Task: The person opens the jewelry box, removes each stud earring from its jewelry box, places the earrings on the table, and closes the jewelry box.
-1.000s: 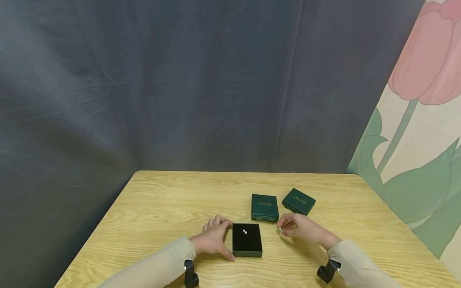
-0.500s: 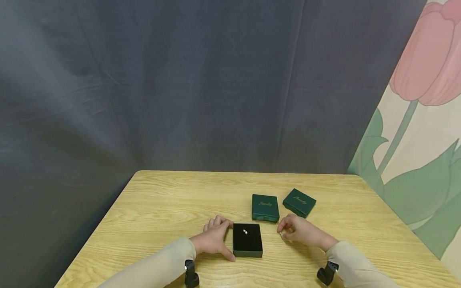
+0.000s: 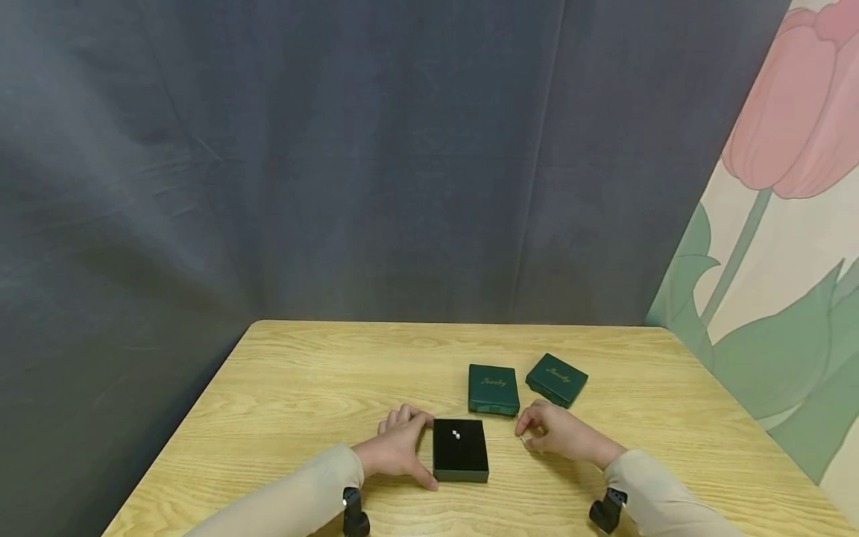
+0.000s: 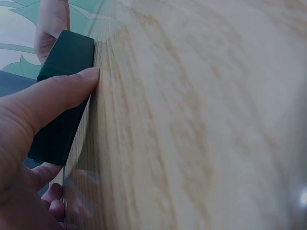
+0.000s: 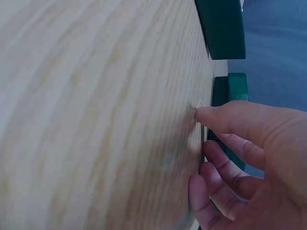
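Observation:
A dark green jewelry box (image 3: pixel 460 456) with a black lining lies uncovered on the table. Two tiny shiny pieces (image 3: pixel 456 434) sit on the lining near its far edge. My left hand (image 3: pixel 397 447) holds the box by its left side, thumb (image 4: pixel 79 86) at the near corner and index finger at the far one. To the right of the box, my right hand (image 3: pixel 562 434) pinches a small silvery piece of jewelry (image 3: pixel 523 438) between thumb and index finger, low at the tabletop. In the right wrist view the thumb tip mostly hides that piece.
Behind the uncovered box stands a green box lid (image 3: pixel 493 389) lettered "Jewelry"; a second green lettered box (image 3: pixel 557 379) lies angled to its right. The wooden table (image 3: pixel 322 373) ends at a dark curtain (image 3: pixel 403 164). A tulip-painted wall (image 3: pixel 792 298) rises on the right.
The right hand's pinching fingertips have shifted slightly toward me with the small piece, which shows less between them. The left hand and the box stay in place.

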Demonstrator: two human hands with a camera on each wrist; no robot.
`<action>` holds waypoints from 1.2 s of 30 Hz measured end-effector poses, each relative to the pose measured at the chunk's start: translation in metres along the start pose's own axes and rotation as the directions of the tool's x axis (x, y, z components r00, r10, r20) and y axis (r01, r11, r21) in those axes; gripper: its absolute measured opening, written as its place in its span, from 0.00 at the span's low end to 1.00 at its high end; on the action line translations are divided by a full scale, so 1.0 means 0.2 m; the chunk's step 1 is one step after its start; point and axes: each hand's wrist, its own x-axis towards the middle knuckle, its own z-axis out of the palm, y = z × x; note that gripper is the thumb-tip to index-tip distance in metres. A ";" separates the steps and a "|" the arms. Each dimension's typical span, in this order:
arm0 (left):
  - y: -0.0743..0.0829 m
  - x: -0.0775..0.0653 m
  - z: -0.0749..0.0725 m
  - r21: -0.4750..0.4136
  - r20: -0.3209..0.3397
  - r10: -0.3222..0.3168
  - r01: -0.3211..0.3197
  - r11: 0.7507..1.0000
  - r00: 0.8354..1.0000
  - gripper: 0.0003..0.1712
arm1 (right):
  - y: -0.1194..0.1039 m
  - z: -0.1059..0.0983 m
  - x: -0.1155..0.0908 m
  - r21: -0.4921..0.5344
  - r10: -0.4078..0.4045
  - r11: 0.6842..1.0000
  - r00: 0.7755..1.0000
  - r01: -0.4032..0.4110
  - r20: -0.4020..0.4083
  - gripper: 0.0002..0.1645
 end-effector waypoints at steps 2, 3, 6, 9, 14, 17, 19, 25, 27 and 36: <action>0.00 0.00 0.00 -0.005 0.005 0.000 0.000 1.000 1.000 0.50 | 0.00 0.00 0.00 -0.006 -0.003 1.000 1.000 0.003 0.002 0.08; 0.00 0.00 0.00 -0.005 0.006 0.001 -0.001 1.000 1.000 0.50 | 0.00 0.00 0.00 -0.008 -0.003 1.000 1.000 0.003 0.004 0.08; -0.01 0.01 0.01 -0.003 0.002 0.006 -0.006 1.000 1.000 0.50 | -0.01 0.00 0.00 -0.012 -0.001 1.000 1.000 0.001 0.007 0.08; -0.01 0.01 0.01 0.000 -0.003 0.004 -0.004 1.000 1.000 0.50 | -0.01 0.00 0.00 -0.007 0.000 1.000 1.000 0.000 0.013 0.08; -0.01 0.00 0.01 -0.006 -0.005 0.007 -0.007 1.000 1.000 0.50 | -0.01 -0.01 0.00 0.007 -0.003 1.000 1.000 0.002 0.026 0.09; -0.01 0.00 0.01 -0.006 -0.001 0.006 -0.006 1.000 1.000 0.50 | -0.01 -0.03 0.00 0.037 -0.006 0.999 0.999 0.004 0.042 0.08; -0.01 0.00 0.01 -0.002 0.001 0.002 -0.002 1.000 1.000 0.50 | -0.02 -0.04 0.01 0.063 -0.005 0.998 0.998 0.001 0.055 0.08; -0.01 0.00 0.01 -0.001 0.000 0.001 -0.001 1.000 1.000 0.50 | -0.08 -0.11 0.03 0.053 0.005 0.999 0.999 -0.007 0.047 0.09; -0.01 0.00 0.01 0.001 -0.003 0.003 -0.003 1.000 1.000 0.50 | -0.11 -0.13 0.04 0.048 0.004 0.999 1.000 -0.005 0.031 0.09; -0.02 0.01 0.01 0.001 0.000 0.006 -0.006 1.000 1.000 0.50 | -0.20 -0.16 0.10 0.159 -0.035 0.986 0.999 0.040 -0.034 0.14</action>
